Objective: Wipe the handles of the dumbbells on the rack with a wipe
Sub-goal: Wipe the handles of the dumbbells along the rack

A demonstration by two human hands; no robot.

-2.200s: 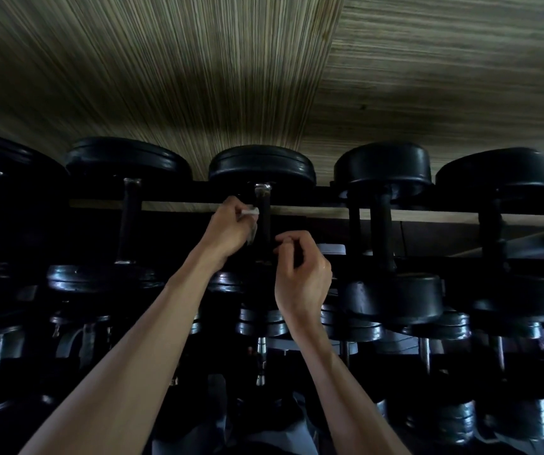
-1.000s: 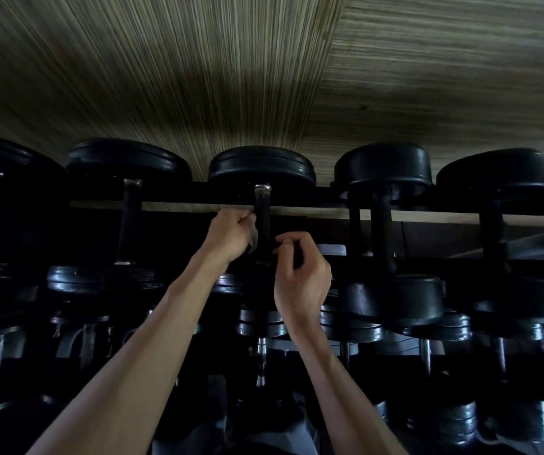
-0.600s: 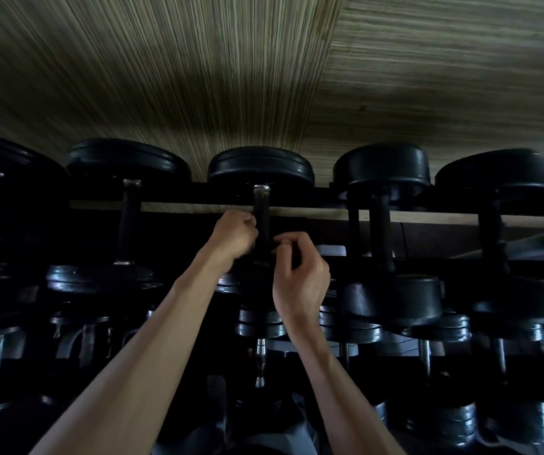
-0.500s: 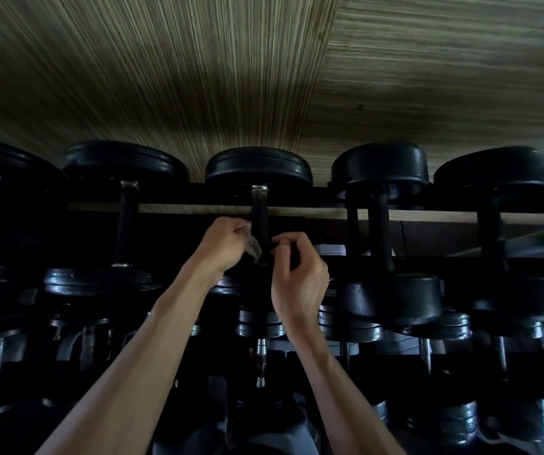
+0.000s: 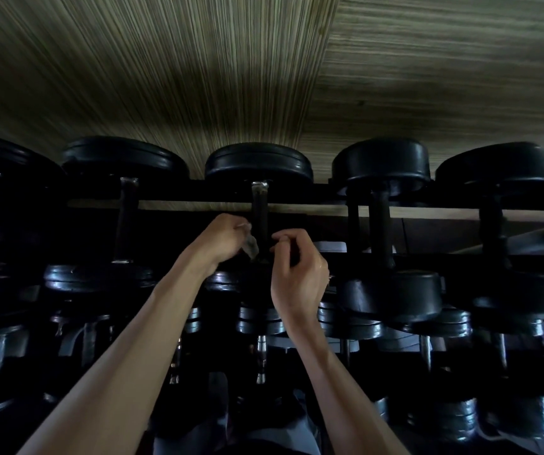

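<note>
Wiping: middle handle point(image 5: 260, 221) on the rack's top rail point(image 5: 198, 205), about halfway down, probably working toward the near end.
Left hand point(image 5: 221, 239): fingers curled, pinching the wipe point(image 5: 251, 248) against the handle's left side so it rubs.
Right hand point(image 5: 298, 274): fingers curled in at the handle's right side; likely steadying, but can't tell if it grips the handle or a wipe end.
Other dumbbells point(image 5: 384, 224): lying across the rails, handles exposed, easy to reach next.
</note>
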